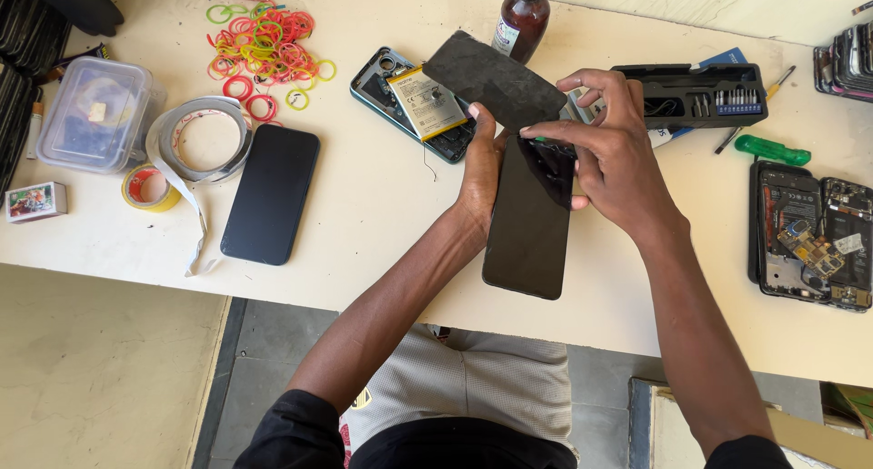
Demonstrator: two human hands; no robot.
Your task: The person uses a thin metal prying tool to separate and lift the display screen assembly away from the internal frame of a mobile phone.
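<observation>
The dark phone (527, 223) lies over the near part of the tabletop (382, 196), long side running away from the person, its near end close to the edge. The left hand (479, 164) clasps its left side near the top, thumb up along the edge. The right hand (609, 155) comes in from the right, its grip pressed together on a thin dark sheet (496, 78) that lifts off the phone's top end and tilts up and away to the left; whether a small green tool sits between those fingers I cannot tell.

Just behind the sheet lies an opened phone (409, 100) with its battery showing, and behind that stands a brown bottle (520, 16). To the right of the hands sits a black bit case (696, 94), with a green screwdriver (771, 148) just beyond it, and further right two stripped phones (814, 237) lie side by side.

Off to the left, well apart from the hands, a black phone (271, 193) lies face down or dark. Beside it sit a grey tape roll (202, 140), a yellow tape roll (149, 188), a clear plastic box (95, 112) and a heap of rubber bands (268, 46)
</observation>
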